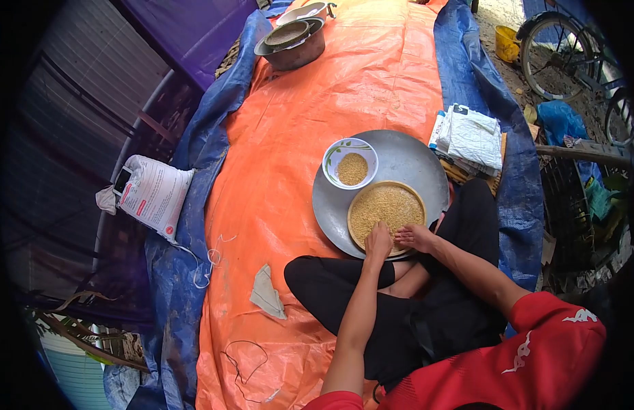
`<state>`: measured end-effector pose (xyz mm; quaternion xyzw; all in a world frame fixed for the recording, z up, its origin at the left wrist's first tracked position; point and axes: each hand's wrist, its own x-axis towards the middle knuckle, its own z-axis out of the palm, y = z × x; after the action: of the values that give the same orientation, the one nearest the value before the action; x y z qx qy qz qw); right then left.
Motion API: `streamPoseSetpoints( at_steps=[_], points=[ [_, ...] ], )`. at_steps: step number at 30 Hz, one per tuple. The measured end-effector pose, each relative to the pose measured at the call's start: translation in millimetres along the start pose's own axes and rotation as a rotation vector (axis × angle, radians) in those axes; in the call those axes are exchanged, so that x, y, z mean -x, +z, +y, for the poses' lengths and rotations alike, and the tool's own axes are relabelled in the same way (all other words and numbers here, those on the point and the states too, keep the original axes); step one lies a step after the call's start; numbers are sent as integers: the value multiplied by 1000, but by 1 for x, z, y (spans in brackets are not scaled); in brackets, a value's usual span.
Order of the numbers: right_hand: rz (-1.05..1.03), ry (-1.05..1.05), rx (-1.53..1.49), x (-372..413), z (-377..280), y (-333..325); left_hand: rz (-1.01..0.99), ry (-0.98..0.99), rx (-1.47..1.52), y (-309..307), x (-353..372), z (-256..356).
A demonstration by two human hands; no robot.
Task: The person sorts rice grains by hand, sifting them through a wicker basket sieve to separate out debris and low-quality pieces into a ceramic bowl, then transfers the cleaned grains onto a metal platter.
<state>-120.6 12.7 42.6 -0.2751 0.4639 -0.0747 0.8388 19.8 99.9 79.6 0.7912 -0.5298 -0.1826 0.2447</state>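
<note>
A round shallow sieve or tray with a light rim (350, 217) holds a layer of golden grain (385, 205). My left hand (379, 240) is over its near edge, fingers drawn together in a pinch; what they hold is too small to make out. Beside it, my right hand (414, 237) is open, its fingers stretched out above the grain. The sieve rests on a large round metal tray (426, 160). Also on that tray is a white bowl with a green leaf pattern (328, 164), part filled with similar grain.
Under me lies an orange tarp (282, 184) with blue edges. Folded white sacks (474, 137) sit to the right, a filled white sack (156, 195) to the left. Metal basins (296, 58) stand at the far end. A grey cloth scrap (265, 294) and a bicycle (556, 58) are also around.
</note>
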Motion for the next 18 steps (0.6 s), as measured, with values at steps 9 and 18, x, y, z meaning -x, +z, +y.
streamPoseSetpoints(
  at_steps=[9, 18],
  points=[
    [-8, 5, -47, -4, 4, -3, -12, 159, 106, 2, 2, 15],
    [-23, 2, -30, 0, 1, -1, 89, 95, 194, 11, -3, 4]
  ],
)
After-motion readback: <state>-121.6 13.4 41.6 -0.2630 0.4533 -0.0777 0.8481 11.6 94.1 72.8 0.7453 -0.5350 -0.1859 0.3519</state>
